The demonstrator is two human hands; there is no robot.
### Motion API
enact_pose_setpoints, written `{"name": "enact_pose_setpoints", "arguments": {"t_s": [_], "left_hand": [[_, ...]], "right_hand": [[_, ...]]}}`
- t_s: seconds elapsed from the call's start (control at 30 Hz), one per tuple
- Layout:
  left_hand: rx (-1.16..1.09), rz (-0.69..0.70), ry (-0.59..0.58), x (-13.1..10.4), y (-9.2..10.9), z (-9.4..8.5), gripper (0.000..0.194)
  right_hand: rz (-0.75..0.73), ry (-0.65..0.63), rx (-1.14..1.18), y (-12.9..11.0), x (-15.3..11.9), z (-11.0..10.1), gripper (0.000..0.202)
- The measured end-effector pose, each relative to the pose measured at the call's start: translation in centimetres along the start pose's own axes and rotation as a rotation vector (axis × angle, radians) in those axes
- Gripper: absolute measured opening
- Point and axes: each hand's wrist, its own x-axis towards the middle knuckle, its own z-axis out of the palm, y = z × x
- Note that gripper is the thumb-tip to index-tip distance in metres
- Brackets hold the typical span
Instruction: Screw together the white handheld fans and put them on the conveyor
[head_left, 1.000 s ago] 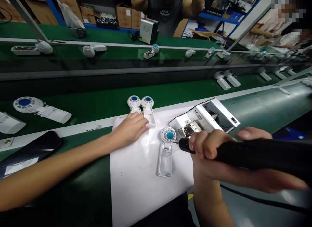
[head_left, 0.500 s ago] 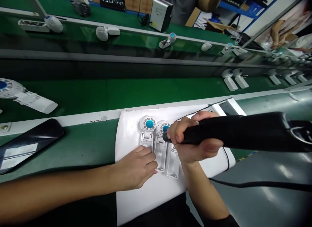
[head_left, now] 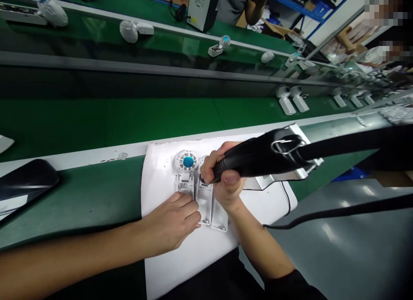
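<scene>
Fingers (head_left: 189, 205) pin fan shells (head_left: 203, 197); right hand (head_left: 222, 175) — gripping screwdriver (head_left: 258, 156).

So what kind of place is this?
Probably a factory assembly line. Green conveyor belts carry many identical white fan parts, and the right hand holds a powered screwdriver over more parts.

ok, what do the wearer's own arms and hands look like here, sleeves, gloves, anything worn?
Both hands are bare: no gloves, rings or watch visible. The left hand comes off a forearm bare as far as the frame shows, no sleeve in view. The right hand has a bare forearm too, with a dark sleeve starting near the elbow.
</scene>
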Motion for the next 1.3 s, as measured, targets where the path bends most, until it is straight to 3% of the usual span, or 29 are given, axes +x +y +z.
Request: {"name": "enact_pose_setpoints", "arguments": {"t_s": [0.1, 0.2, 0.27, 0.33, 0.37, 0.43, 0.53, 0.63, 0.77, 0.87, 0.93, 1.03, 1.3], "left_hand": [[0.023, 0.006, 0.004, -0.1, 0.0, 0.3, 0.02], [0.061, 0.012, 0.009, -0.2, 0.0, 0.5, 0.02], [0.061, 0.013, 0.018, -0.2, 0.1, 0.6, 0.019], [0.054, 0.014, 0.021, -0.2, 0.2, 0.6, 0.018], [0.05, 0.016, 0.019, -0.2, 0.2, 0.7, 0.018], [0.045, 0.017, 0.013, -0.2, 0.2, 0.8, 0.019], [0.034, 0.009, 0.02, -0.2, 0.2, 0.8, 0.021], [0.028, 0.005, 0.032, 0.0, 0.2, 0.7, 0.022], [0.042, 0.019, 0.045, 0.3, 0.1, 0.5, 0.021], [0.071, 0.021, 0.041, 0.4, 0.0, 0.6, 0.019], [0.083, 0.02, 0.025, 0.4, -0.1, 0.7, 0.019], [0.095, 0.026, 0.01, 0.4, -0.1, 0.8, 0.02], [0.104, 0.018, -0.005, 0.4, 0.1, 0.9, 0.018]], "right_hand": [[-0.023, -0.043, 0.023, 0.1, -0.1, 0.3, 0.056], [-0.143, -0.109, 0.062, -2.0, 0.2, 0.2, 0.048], [-0.314, -0.002, -0.022, -4.4, 0.9, -0.9, 0.052], [-0.526, 0.208, -0.2, -6.6, 2.0, -2.8, 0.051], [-0.641, 0.236, -0.242, -7.4, 2.7, -3.9, 0.048], [-0.658, 0.357, -0.288, -8.0, 3.8, -5.9, 0.04], [-0.573, 0.405, -0.258, -7.7, 4.3, -7.3, 0.035], [-0.457, 0.315, -0.201, -7.8, 3.2, -5.8, 0.038], [-0.245, 0.082, -0.017, -8.2, 1.7, -0.5, 0.051], [-0.149, -0.078, 0.167, -6.7, 1.8, 3.4, 0.048], [-0.115, -0.156, 0.217, -5.0, 2.2, 4.9, 0.046], [-0.073, -0.169, 0.196, -3.2, 2.6, 5.6, 0.046], [-0.001, -0.184, 0.173, -1.3, 1.8, 5.3, 0.041]]}}
